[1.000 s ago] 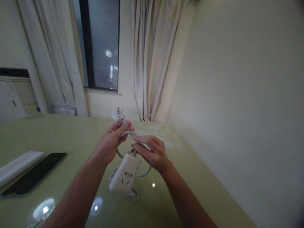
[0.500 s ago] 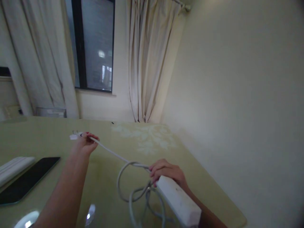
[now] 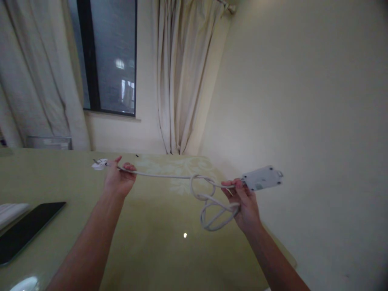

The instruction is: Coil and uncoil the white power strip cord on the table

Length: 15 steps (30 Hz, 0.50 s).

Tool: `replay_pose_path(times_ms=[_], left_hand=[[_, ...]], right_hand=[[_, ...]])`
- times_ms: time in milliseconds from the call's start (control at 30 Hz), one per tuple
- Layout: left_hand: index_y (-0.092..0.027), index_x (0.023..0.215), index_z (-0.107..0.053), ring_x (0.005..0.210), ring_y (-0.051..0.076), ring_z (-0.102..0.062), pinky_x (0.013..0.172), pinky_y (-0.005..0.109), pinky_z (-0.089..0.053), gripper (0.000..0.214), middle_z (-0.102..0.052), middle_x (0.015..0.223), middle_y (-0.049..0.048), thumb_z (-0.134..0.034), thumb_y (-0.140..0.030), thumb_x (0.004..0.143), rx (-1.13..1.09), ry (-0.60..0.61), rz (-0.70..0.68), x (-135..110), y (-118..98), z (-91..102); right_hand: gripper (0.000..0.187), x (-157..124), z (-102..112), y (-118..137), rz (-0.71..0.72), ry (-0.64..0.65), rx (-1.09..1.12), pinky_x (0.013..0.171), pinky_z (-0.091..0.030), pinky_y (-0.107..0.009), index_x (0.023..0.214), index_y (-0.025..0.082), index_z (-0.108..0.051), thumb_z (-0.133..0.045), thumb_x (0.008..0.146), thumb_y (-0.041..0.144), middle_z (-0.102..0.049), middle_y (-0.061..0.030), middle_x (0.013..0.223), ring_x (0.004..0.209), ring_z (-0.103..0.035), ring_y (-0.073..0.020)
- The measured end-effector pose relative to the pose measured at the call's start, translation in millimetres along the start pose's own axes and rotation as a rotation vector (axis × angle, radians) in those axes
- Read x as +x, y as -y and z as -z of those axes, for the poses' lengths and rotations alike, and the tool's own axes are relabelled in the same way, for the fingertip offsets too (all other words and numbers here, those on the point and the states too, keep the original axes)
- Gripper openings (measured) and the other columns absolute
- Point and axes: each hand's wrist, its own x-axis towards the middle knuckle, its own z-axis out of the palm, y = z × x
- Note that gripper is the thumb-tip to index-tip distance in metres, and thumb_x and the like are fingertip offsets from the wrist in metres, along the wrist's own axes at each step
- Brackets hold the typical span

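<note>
My left hand (image 3: pixel 119 179) is closed round the white cable (image 3: pixel 163 176) just behind its plug (image 3: pixel 99 163), which sticks out to the left. Over the table's right edge, my right hand (image 3: pixel 244 202) grips the cable close to the white power strip (image 3: pixel 262 178), held up with its back showing. The cable runs nearly straight between my hands. Loose loops (image 3: pixel 212 210) of it hang by my right hand above the green table (image 3: pixel 151 242).
A black phone (image 3: pixel 24 230) lies at the table's left, with a white object (image 3: pixel 10 212) beside it. Curtains (image 3: pixel 178 76) and a dark window (image 3: pixel 109 56) stand behind the table. A plain wall (image 3: pixel 303 101) runs along the right.
My hands have drawn apart. The right hand rose to the right with the power strip, turning it back-up. The cable pulled straighter, and fewer loops remain.
</note>
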Motion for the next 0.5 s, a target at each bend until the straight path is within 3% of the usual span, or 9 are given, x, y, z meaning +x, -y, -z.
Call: replay_pose_path(times_ms=[100, 233, 367, 500], left_hand=[[-0.02, 0.077, -0.044, 0.035, 0.004, -0.032, 0.04, 0.012, -0.031, 0.041, -0.031, 0.05, -0.0108, -0.032, -0.027, 0.116, 0.064, 0.029, 0.049, -13.2, 18.4, -12.7], [-0.021, 0.075, -0.044, 0.032, 0.004, -0.018, 0.034, 0.018, -0.013, 0.044, -0.026, 0.049, -0.0126, -0.042, -0.042, 0.114, 0.203, 0.027, 0.02, -21.6, 31.6, -20.0], [-0.022, 0.078, -0.046, 0.032, 0.005, -0.016, 0.035, 0.017, -0.013, 0.04, -0.027, 0.047, -0.013, -0.041, -0.041, 0.113, 0.317, 0.001, -0.111, -19.5, 19.4, -15.8], [-0.023, 0.075, -0.04, 0.032, 0.006, -0.016, 0.035, 0.018, -0.016, 0.041, -0.025, 0.046, -0.0126, -0.035, -0.034, 0.113, 0.429, -0.063, -0.273, -13.5, 2.0, -4.3]], right_hand=[[0.044, 8.9, -13.4, -15.1, -0.08, 0.108, -0.078, 0.089, -0.061, -0.034, 0.08, 0.02, -0.077, -0.091, 0.076, 0.062, -0.076, -0.0039, 0.08, 0.087, -0.076, -0.0194], [0.051, 10.0, -21.8, -27.4, -0.124, 0.248, -0.177, 0.081, -0.059, -0.037, 0.075, 0.019, -0.07, -0.085, 0.079, 0.068, -0.055, 0.0034, 0.059, 0.065, -0.063, -0.0166], [0.05, -0.5, -20.2, -19.4, -0.115, 0.177, -0.114, 0.078, -0.058, -0.037, 0.074, 0.022, -0.062, -0.085, 0.081, 0.065, -0.042, 0.0079, 0.057, 0.058, -0.05, -0.0138], [0.045, -16.9, -14.8, 0.1, -0.035, 0.096, -0.027, 0.077, -0.057, -0.036, 0.072, 0.022, -0.06, -0.087, 0.083, 0.057, -0.038, 0.008, 0.057, 0.058, -0.047, -0.0126]])
